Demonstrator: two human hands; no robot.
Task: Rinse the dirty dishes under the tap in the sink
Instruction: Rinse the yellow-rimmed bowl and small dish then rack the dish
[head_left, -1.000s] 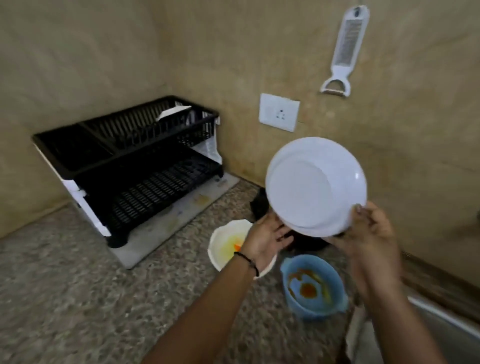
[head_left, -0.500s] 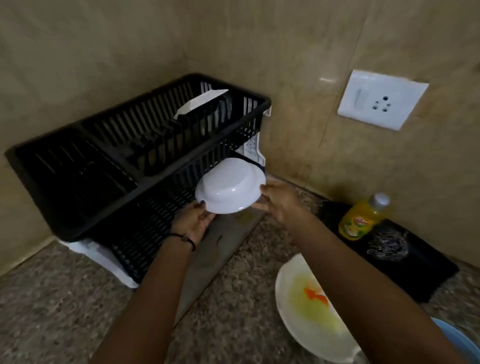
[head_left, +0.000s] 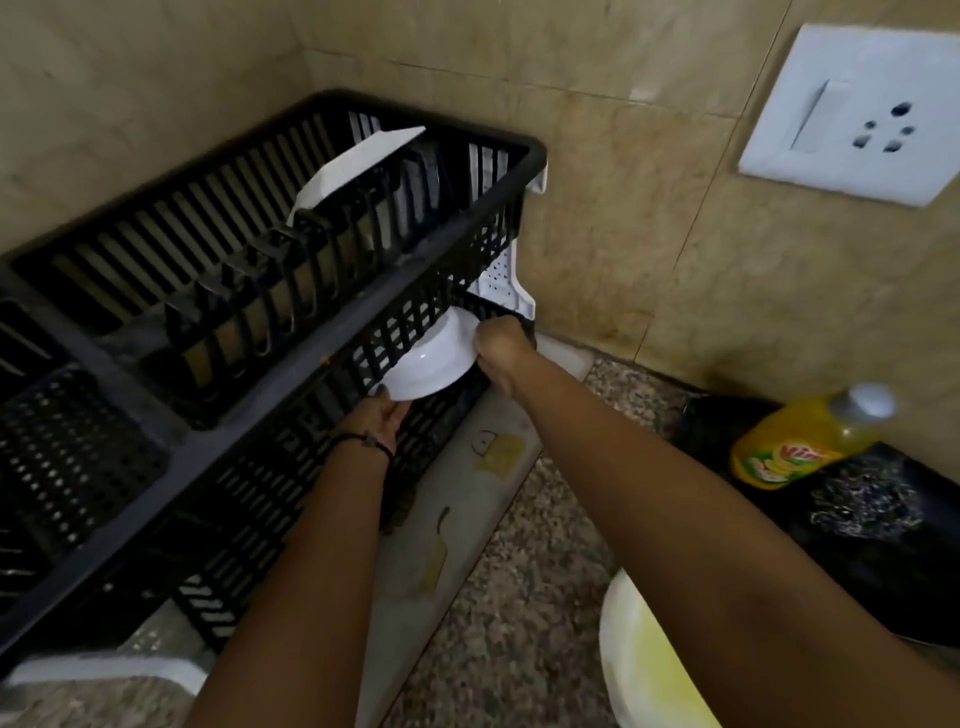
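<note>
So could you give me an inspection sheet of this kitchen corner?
Surface: speckled counter; grey drip tray under the black dish rack.
Job's things: white bowl upside down at the rack's lower tier; stained plate on the counter.
Clutter: yellow bottle and steel scrubber on a dark mat.
Grips: left hand and right hand both hold the bowl.
Cables: nothing seen.
Surroundings: tiled wall, white socket; white plate in the rack's upper tier.

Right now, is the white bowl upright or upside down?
Upside down: white bowl shows its base to the camera; left hand and right hand hold it.
</note>
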